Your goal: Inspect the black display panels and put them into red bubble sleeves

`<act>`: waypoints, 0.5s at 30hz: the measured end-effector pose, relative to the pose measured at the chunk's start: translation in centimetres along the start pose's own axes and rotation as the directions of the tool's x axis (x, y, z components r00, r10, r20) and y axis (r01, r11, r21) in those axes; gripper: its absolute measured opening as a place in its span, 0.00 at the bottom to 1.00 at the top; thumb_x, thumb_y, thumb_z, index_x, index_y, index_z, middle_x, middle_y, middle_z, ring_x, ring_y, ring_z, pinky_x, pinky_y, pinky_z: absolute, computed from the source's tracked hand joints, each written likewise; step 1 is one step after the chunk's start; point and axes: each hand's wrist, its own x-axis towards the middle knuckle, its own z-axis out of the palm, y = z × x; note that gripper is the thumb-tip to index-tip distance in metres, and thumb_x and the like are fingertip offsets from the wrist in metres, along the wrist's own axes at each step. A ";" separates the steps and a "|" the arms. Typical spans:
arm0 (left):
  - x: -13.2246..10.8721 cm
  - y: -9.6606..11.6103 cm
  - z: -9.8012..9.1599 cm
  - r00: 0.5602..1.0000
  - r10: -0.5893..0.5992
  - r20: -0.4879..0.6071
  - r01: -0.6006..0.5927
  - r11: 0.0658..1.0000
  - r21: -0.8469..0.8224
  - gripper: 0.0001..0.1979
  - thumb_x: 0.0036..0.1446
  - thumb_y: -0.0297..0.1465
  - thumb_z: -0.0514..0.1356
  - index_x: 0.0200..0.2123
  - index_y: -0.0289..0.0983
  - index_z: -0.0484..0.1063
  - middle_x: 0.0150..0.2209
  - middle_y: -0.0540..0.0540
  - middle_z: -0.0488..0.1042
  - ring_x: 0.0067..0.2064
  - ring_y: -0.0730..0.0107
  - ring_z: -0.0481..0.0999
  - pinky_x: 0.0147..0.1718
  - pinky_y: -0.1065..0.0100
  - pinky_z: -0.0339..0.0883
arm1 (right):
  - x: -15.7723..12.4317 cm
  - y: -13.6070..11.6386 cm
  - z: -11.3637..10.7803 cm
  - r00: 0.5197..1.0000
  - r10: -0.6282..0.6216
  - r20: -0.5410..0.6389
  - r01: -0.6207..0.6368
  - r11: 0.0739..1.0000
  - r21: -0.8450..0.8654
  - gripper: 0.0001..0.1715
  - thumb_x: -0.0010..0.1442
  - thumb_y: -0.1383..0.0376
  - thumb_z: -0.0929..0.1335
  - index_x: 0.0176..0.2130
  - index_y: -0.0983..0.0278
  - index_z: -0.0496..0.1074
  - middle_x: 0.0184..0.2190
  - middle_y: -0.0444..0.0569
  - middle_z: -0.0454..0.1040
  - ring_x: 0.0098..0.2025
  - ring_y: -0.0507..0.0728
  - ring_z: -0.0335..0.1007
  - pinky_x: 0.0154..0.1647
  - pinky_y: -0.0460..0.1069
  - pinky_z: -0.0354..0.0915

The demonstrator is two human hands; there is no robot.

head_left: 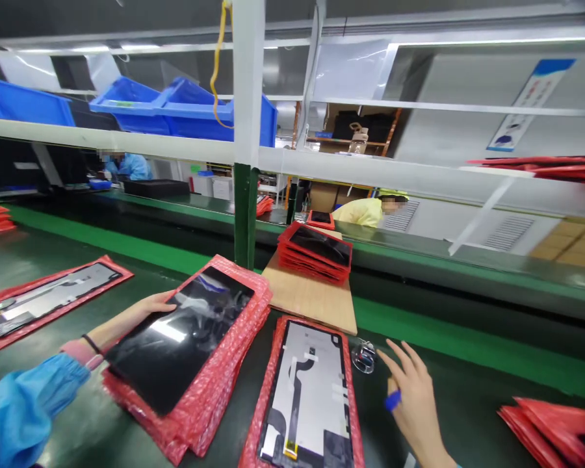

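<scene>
My left hand [156, 304] grips the left edge of a glossy black screen panel [185, 338], its fingers lying over the top face. That panel rests over a stack of red bubble-wrap sleeves [224, 383]. To its right, another screen panel [316, 383] lies with its grey back up, showing a dark flex cable, on red bubble wrap. My right hand [412, 396] is raised with its fingers apart, right of that panel. Something blue [392, 400] shows at one of its fingers. Close to the fingertips sits a small clear round object [364, 357] with dark parts.
A wooden board [316, 309] bears a stack of wrapped screens [316, 250]. Another grey-backed panel [58, 292] lies at left, red sleeves [556, 429] at right. A green post [245, 218] rises behind. Blue bins [175, 107] fill the shelf; two people work beyond.
</scene>
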 end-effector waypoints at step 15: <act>-5.9 0.8 6.7 0.912 0.411 -0.010 -0.378 0.847 0.374 0.17 0.58 0.37 0.57 0.49 0.38 0.67 0.53 0.41 0.70 0.57 0.55 0.67 0.57 0.62 0.56 | 0.8 -1.2 -0.4 0.980 0.168 0.108 -0.182 0.973 0.142 0.29 0.53 0.74 0.60 0.52 0.62 0.71 0.61 0.53 0.65 0.67 0.67 0.48 0.64 0.67 0.41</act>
